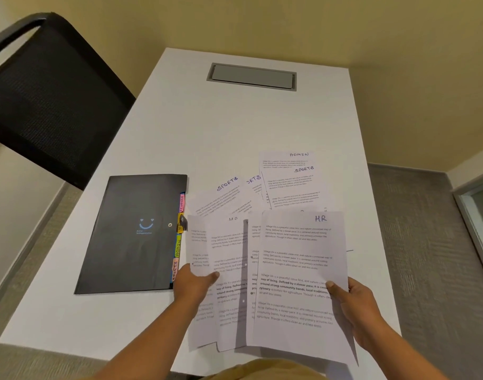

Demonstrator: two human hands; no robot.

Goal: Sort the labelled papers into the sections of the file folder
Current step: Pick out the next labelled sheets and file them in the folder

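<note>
- Right hand [355,305] is pinching the HR sheet [300,270] at its right edge, thumb on top, holding it up over the desk [180,133].
- Left hand [192,283] is gripping a second bunch of sheets [224,270] at the left edge, thumb across the front; 1 shows "HR" up top.
- File folder [130,234] is lying shut on the desk, left of the hands, w/ coloured tabs [179,237] along its right edge.
- SPORTS & ADMIN papers [289,179] are lying fanned out behind the held sheets.
- Black chair [51,100] is standing at far left.

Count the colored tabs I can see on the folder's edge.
4 on the black folder's right edge, top to bottom: pink, yellow, green ADMIN, pink SPORTS. Papers may hide others.
</note>
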